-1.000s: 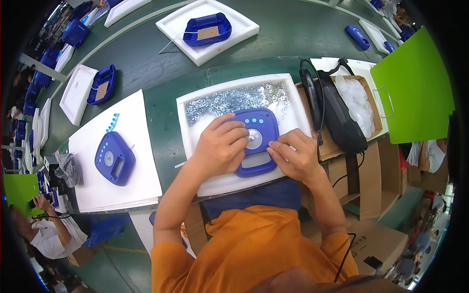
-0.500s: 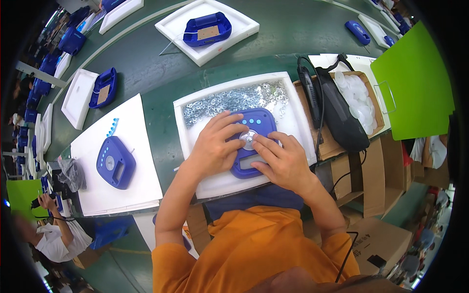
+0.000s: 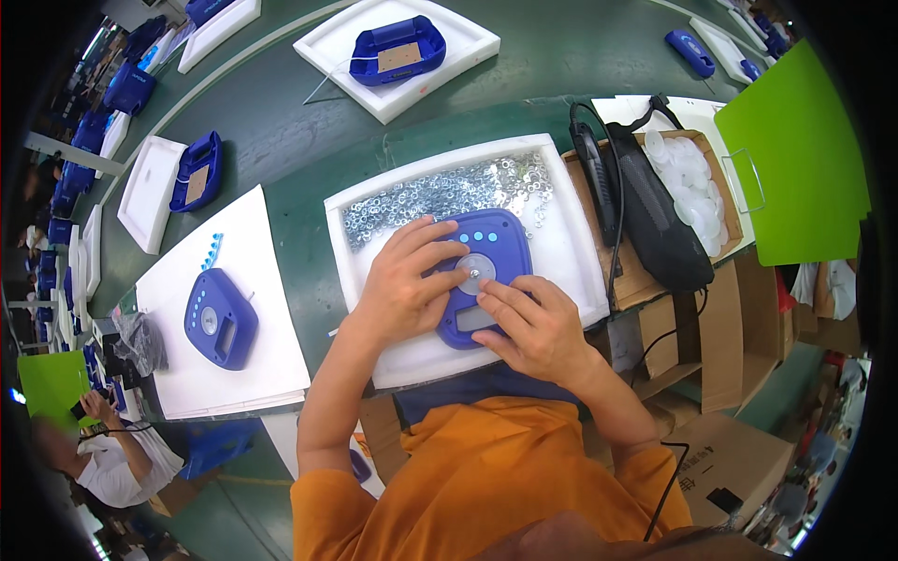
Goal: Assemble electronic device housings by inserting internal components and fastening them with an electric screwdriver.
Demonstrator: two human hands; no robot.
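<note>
A blue plastic device shell (image 3: 486, 257) lies in a white foam tray (image 3: 561, 252) in front of me. It has a round silver disc (image 3: 476, 266) near its middle and a row of pale buttons on top. My left hand (image 3: 404, 285) lies flat over the shell's left side, fingers reaching the disc. My right hand (image 3: 528, 327) presses on the shell's lower right, its fingertips beside the disc. A heap of small silver washers (image 3: 440, 194) fills the tray's far part.
To my left a white sheet (image 3: 234, 355) carries another blue shell (image 3: 218, 318). At the right stand a cardboard box of white caps (image 3: 692, 187), a black power tool (image 3: 645, 215) and a green board (image 3: 795, 159). More trays with blue shells (image 3: 398, 51) sit on the green belt. Another person (image 3: 103, 449) works at lower left.
My right hand slid left and up onto the shell toward the silver disc. My left hand shifted slightly so its fingers meet the disc too.
</note>
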